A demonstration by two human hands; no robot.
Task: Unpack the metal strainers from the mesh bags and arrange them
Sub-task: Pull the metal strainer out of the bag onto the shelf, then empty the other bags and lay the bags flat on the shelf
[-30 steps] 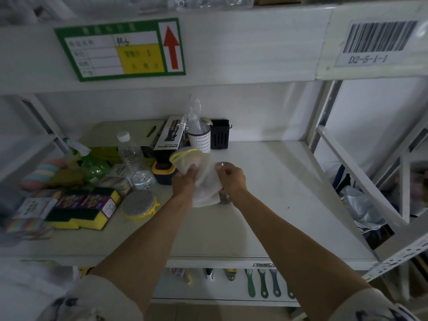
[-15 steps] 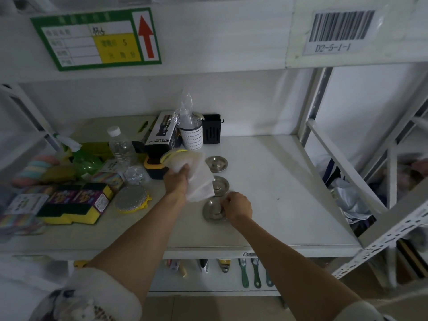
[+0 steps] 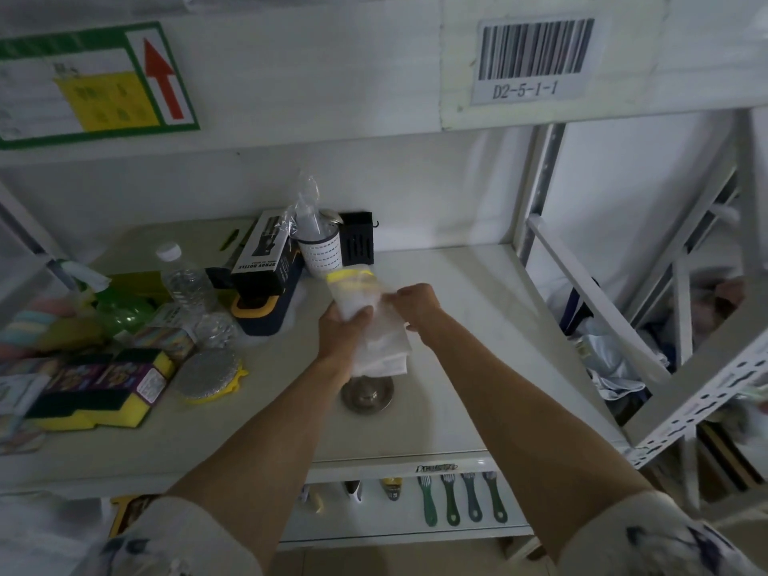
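- One metal strainer (image 3: pixel 367 393) sits out on the shelf (image 3: pixel 478 326), just below the hands.
- Above it, the white mesh bag (image 3: pixel 376 330) with its yellow rim is held up off the shelf; the left hand (image 3: pixel 343 332) wraps its fingers around the bag's middle.
- The right hand (image 3: pixel 417 301) has fingers pinching the bag's upper edge.
- My guess: partway through. Whether strainers remain inside, I can't tell.
- Sponges (image 3: pixel 93 388) clutter the left.
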